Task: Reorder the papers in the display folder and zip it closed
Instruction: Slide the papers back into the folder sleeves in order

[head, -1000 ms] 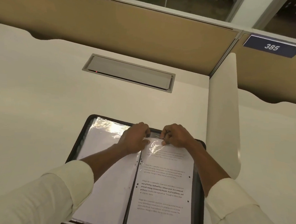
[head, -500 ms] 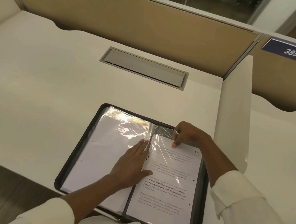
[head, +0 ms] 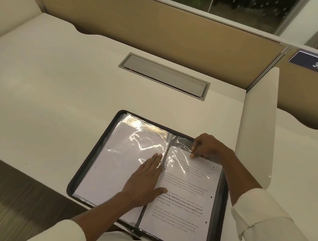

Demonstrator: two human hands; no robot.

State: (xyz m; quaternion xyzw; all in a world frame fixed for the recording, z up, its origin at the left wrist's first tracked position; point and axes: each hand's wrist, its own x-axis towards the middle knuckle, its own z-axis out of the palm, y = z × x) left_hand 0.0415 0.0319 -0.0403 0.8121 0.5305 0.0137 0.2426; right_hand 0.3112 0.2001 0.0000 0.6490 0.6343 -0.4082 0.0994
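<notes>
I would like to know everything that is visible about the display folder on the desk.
The display folder lies open and flat on the desk, near its front edge. It has a black border and glossy clear sleeves. The left sleeve shows a blank white sheet under glare; the right one holds a printed sheet marked 10 by hand. The left hand rests flat across the spine; the right hand pinches the right sleeve's top edge.

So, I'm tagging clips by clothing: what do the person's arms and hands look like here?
Both arms wear long cream-white shirt sleeves, pushed up so the forearms are bare. The right sleeve ends in a wide cuff band; the left sleeve looks plain at its edge. The left hand and right hand are bare: no gloves, rings or watch show.
</notes>
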